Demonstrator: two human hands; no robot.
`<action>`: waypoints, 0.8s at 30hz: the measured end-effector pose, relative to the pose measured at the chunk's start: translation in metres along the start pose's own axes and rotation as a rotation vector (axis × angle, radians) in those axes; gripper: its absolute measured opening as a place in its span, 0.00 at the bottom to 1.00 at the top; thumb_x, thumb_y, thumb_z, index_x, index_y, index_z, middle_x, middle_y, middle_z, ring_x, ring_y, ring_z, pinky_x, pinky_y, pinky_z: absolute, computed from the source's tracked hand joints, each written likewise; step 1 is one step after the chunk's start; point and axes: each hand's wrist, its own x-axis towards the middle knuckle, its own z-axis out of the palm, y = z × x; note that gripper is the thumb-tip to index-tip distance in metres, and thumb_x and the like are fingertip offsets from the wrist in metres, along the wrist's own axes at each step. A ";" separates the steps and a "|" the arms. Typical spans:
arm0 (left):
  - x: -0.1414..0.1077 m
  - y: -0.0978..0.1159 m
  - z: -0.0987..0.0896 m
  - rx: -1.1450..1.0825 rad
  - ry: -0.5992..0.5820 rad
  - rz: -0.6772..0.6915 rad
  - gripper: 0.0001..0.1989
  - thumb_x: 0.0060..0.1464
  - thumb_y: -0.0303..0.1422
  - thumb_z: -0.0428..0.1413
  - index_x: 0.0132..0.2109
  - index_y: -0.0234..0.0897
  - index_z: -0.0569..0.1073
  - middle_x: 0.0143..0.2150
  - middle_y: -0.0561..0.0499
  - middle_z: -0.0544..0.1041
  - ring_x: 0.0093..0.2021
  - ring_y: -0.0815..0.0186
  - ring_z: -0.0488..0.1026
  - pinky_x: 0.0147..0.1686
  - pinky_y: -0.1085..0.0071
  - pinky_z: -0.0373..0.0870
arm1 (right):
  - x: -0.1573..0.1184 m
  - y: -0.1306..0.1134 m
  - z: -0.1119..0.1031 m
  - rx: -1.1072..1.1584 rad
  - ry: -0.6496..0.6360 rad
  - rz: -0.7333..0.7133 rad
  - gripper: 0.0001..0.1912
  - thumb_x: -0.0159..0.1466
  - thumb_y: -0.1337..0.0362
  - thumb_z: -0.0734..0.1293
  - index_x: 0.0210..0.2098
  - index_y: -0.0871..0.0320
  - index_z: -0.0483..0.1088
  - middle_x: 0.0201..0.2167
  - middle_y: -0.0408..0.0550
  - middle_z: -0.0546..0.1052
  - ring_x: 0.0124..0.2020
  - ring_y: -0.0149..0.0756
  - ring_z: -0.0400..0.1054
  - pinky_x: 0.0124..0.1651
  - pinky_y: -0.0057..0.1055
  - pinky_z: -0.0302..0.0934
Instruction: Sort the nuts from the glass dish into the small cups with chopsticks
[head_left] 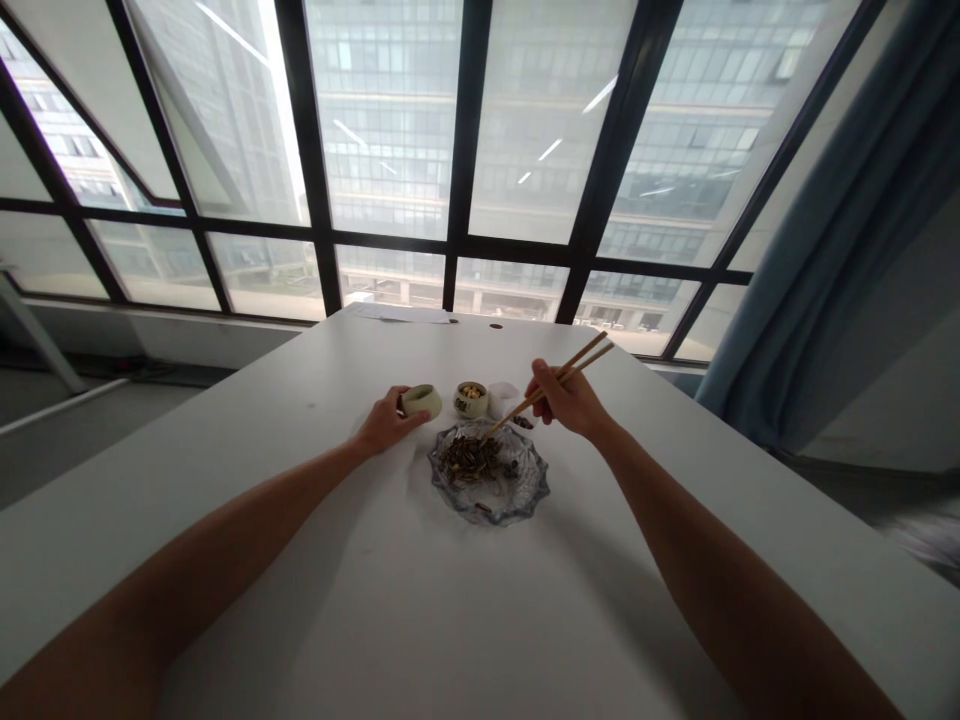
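My left hand (388, 420) is closed around the side of a small pale green cup (421, 402), left of and just behind a glass dish. In my right hand (559, 393) is a pair of wooden chopsticks (581, 362), slanting down to the left. Their tips are over the dark, seed-like pieces (471, 458) heaped in the scalloped glass dish (538, 490). Whether the tips pinch a piece is too small to tell. A second small cup (471, 408) with dark lettering holds pale yellowish bits. Beside it is a whitish, translucent cup (504, 398).
Some dark reddish pieces (523, 422) lie behind the dish, near my right hand. White paper (401, 314) rests at the table's far edge, by a dark round spot (496, 326). Beyond the white table (300, 560) are black-framed windows, with a blue curtain (795, 260) at right.
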 end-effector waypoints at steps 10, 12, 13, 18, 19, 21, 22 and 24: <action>0.000 -0.004 0.003 0.068 0.020 0.068 0.38 0.40 0.54 0.65 0.54 0.38 0.69 0.46 0.43 0.81 0.41 0.56 0.78 0.40 0.61 0.75 | -0.009 0.000 0.013 -0.109 -0.273 0.008 0.32 0.57 0.33 0.67 0.22 0.58 0.69 0.14 0.45 0.73 0.14 0.30 0.67 0.17 0.24 0.61; -0.001 -0.003 0.002 0.081 0.019 0.074 0.38 0.40 0.54 0.65 0.54 0.38 0.69 0.47 0.43 0.81 0.43 0.55 0.79 0.41 0.60 0.75 | -0.010 -0.001 0.012 -0.115 -0.337 0.032 0.30 0.56 0.36 0.70 0.21 0.58 0.68 0.15 0.45 0.74 0.14 0.30 0.68 0.16 0.24 0.61; -0.001 -0.002 0.002 0.085 0.015 0.077 0.38 0.40 0.54 0.65 0.54 0.38 0.69 0.47 0.43 0.81 0.43 0.54 0.79 0.42 0.60 0.75 | -0.010 -0.001 0.011 -0.109 -0.353 0.042 0.30 0.56 0.36 0.70 0.21 0.58 0.68 0.15 0.46 0.74 0.14 0.30 0.68 0.16 0.24 0.61; -0.003 -0.001 0.003 0.097 -0.002 0.099 0.38 0.41 0.54 0.65 0.55 0.38 0.69 0.48 0.42 0.81 0.44 0.54 0.78 0.44 0.60 0.75 | -0.009 -0.007 0.004 -0.056 -0.248 0.055 0.35 0.56 0.31 0.66 0.20 0.59 0.69 0.13 0.46 0.73 0.12 0.29 0.65 0.14 0.23 0.58; -0.004 -0.002 0.003 0.099 -0.003 0.103 0.38 0.41 0.54 0.65 0.55 0.38 0.69 0.49 0.42 0.81 0.45 0.54 0.78 0.44 0.60 0.75 | -0.009 -0.009 0.003 -0.055 -0.238 0.054 0.36 0.56 0.29 0.66 0.20 0.59 0.69 0.12 0.46 0.72 0.12 0.29 0.65 0.14 0.23 0.58; -0.004 -0.003 0.004 0.106 -0.003 0.104 0.38 0.41 0.54 0.65 0.55 0.39 0.69 0.48 0.43 0.81 0.44 0.54 0.79 0.43 0.60 0.75 | -0.010 -0.014 -0.001 -0.064 -0.260 0.045 0.37 0.55 0.28 0.65 0.20 0.60 0.70 0.13 0.47 0.72 0.11 0.28 0.64 0.14 0.23 0.58; -0.003 -0.003 0.004 0.111 -0.003 0.103 0.38 0.41 0.54 0.65 0.55 0.39 0.69 0.48 0.43 0.81 0.44 0.54 0.79 0.43 0.60 0.75 | -0.011 -0.016 -0.001 -0.071 -0.279 0.038 0.37 0.55 0.29 0.65 0.20 0.60 0.70 0.13 0.47 0.73 0.12 0.28 0.64 0.14 0.23 0.58; -0.003 -0.003 0.004 0.124 -0.006 0.102 0.38 0.41 0.54 0.65 0.55 0.39 0.69 0.48 0.43 0.81 0.44 0.54 0.79 0.43 0.60 0.75 | -0.012 -0.019 -0.001 -0.084 -0.303 0.023 0.36 0.56 0.29 0.66 0.22 0.60 0.71 0.14 0.47 0.74 0.12 0.29 0.66 0.15 0.23 0.59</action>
